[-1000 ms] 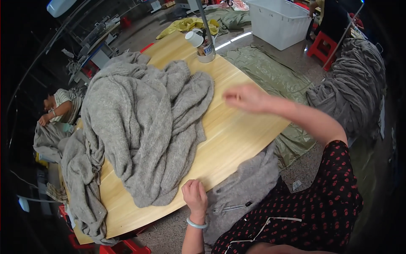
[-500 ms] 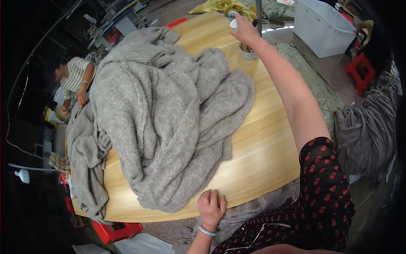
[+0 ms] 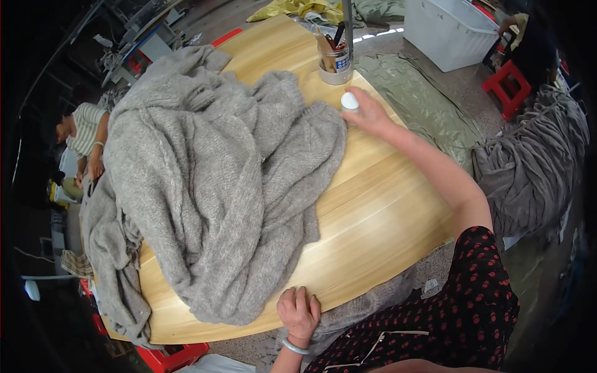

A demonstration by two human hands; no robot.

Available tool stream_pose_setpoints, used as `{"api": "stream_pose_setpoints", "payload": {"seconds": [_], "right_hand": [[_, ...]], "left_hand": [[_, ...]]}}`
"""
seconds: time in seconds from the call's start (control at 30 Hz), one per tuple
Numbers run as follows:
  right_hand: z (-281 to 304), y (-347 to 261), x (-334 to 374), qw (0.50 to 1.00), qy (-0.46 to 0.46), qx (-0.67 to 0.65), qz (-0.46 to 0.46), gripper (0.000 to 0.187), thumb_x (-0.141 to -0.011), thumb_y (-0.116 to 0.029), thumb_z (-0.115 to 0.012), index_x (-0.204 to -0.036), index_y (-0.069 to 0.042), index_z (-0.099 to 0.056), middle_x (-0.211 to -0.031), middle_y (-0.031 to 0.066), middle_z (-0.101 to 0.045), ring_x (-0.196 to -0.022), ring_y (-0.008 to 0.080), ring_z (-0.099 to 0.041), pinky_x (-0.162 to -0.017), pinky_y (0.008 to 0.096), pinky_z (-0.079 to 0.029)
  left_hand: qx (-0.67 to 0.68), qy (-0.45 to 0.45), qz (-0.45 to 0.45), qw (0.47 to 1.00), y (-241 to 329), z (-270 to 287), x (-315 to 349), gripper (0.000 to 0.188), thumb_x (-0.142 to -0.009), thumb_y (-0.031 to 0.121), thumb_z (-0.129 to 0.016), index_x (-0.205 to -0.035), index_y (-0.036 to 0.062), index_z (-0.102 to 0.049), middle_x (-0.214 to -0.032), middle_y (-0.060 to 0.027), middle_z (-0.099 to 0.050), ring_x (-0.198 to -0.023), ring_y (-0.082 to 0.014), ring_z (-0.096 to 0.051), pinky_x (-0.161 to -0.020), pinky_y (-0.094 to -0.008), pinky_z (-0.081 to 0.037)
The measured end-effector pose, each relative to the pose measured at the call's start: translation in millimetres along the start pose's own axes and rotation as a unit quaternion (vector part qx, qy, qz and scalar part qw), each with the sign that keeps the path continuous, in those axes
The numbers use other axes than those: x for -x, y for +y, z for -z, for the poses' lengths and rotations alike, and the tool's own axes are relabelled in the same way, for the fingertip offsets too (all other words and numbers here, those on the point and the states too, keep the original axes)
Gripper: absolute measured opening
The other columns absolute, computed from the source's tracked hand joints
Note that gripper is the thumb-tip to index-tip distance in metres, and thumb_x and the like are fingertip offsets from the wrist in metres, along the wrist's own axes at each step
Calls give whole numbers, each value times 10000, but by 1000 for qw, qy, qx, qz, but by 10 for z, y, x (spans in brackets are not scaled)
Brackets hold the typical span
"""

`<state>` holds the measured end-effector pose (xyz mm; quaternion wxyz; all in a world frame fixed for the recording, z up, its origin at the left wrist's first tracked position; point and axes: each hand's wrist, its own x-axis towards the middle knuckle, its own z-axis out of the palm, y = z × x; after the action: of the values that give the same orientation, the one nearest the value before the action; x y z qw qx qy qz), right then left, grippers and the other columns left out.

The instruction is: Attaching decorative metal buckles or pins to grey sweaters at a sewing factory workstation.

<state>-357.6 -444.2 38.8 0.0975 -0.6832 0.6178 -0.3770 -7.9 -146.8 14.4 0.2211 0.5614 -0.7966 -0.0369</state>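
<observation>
A large heap of grey knitted cloth (image 3: 211,168) covers the left half of a round wooden table (image 3: 385,211). My right hand (image 3: 367,114) is stretched out over the far side of the table and holds a small white roll-like object (image 3: 349,101), close to the cloth's right edge. My left hand (image 3: 298,313) rests flat on the table's near rim, fingers together, just below the cloth's lower end. A bracelet circles that wrist.
A round container (image 3: 336,62) holding tools stands at the table's far edge by a metal pole. More grey cloth (image 3: 535,161) is piled on the right. A white crate (image 3: 451,31) and red stool (image 3: 513,84) stand beyond. Another person (image 3: 84,140) sits at left.
My right hand has drawn back from the container at the far edge, now with the small white object in it. My left hand stays on the near rim.
</observation>
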Motion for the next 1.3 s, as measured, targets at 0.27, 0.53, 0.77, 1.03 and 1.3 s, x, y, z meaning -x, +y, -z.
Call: {"api": "stream_pose_setpoints", "payload": {"seconds": [0.27, 0.53, 0.77, 1.03, 1.3], "right_hand": [[310, -401, -1057, 987, 133, 88, 33, 485, -744, -394, -613, -1076, -49, -537, -1012, 155, -580, -939, 275, -567, -773, 357, -452], [199, -460, -1685, 928, 61, 364, 53, 291, -782, -321, -593, -842, -36, -598, -759, 103, -623, -727, 230, -606, -644, 335, -476], [850, -1151, -1570, 950, 182, 236, 92, 264, -764, -304, -576, -787, -41, -581, -691, 171, -594, -681, 335, -593, -601, 421, -464], [1041, -1171, -464, 933, 59, -353, -35, 240, -882, -263, -521, -923, -29, -559, -714, -18, -517, -623, 40, -467, -566, 183, -405], [1066, -1382, 270, 894, -26, -447, -7, 209, -891, -139, -493, -1064, -21, -490, -900, 39, -556, -786, 83, -538, -727, 222, -449]], "left_hand": [[7, -10, 13, 1000, 5, 29, 26, 328, -697, 155, -603, -985, 6, -552, -972, -173, -501, -889, -340, -486, -776, -416, -392], [17, -5, 17, 1000, -22, 11, -11, 324, -689, 154, -596, -975, 7, -559, -974, -170, -502, -892, -337, -488, -782, -412, -397], [9, -1, 12, 1000, -34, 64, 11, 331, -691, 162, -595, -982, 8, -556, -985, -166, -498, -913, -333, -483, -792, -408, -396], [28, 33, -1, 999, -26, 33, 42, 310, -695, 149, -599, -968, 9, -552, -959, -159, -508, -905, -325, -491, -796, -398, -397], [65, 80, 3, 995, 41, 18, 43, 237, -705, 102, -595, -921, 13, -561, -946, -151, -518, -894, -316, -499, -786, -388, -401]]}}
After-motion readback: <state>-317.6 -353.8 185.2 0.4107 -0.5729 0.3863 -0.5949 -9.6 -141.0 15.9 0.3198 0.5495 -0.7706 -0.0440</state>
